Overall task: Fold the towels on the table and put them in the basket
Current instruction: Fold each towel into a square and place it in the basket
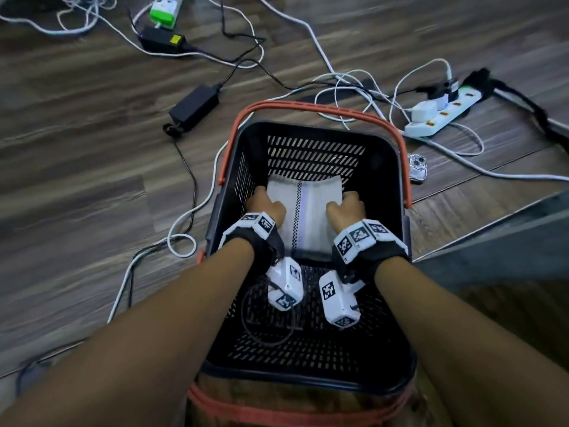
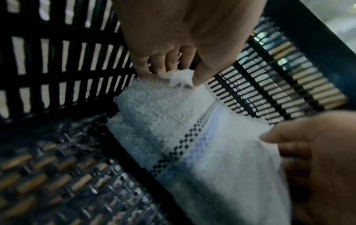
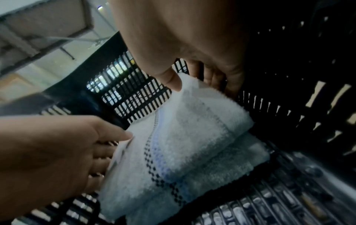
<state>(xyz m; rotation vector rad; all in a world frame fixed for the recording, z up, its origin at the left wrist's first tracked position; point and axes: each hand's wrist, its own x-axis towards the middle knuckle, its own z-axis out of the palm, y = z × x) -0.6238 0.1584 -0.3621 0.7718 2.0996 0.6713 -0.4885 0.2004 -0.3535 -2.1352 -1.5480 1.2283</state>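
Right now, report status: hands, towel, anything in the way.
Left hand and right hand both grip the folded towel, one at each side. Towel inside the black basket, low near the floor. Nothing blocking; basket walls close to both hands.

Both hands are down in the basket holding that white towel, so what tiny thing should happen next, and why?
Probably lower it the last bit and let go. The left hand and right hand each pinch a side edge of the folded towel, which is already inside the black basket, close to its floor, on what looks like another folded layer.
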